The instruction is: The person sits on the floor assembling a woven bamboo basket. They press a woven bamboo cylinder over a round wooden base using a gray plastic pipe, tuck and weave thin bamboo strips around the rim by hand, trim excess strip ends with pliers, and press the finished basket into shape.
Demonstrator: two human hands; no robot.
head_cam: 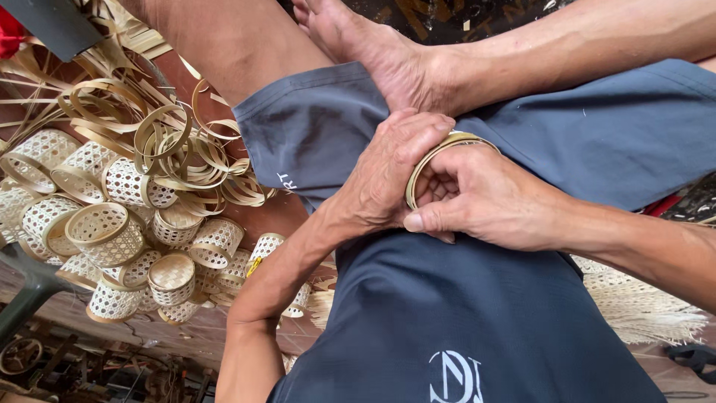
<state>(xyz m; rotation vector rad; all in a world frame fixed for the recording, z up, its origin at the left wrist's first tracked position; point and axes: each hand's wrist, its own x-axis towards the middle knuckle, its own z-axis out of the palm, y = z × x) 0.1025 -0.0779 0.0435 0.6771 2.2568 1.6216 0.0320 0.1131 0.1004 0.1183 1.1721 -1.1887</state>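
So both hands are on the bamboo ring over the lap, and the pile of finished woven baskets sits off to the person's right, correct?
Not quite. The head view shows both the left hand and right hand on the bamboo ring over the lap, but the pile of woven baskets sits off to the person's left, not the right.

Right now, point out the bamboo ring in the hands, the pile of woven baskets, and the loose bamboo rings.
bamboo ring point(440, 151), head view, upper curved edge.
woven baskets point(104, 233), head view, side of a middle basket.
loose bamboo rings point(160, 134), head view, rim of one hoop.
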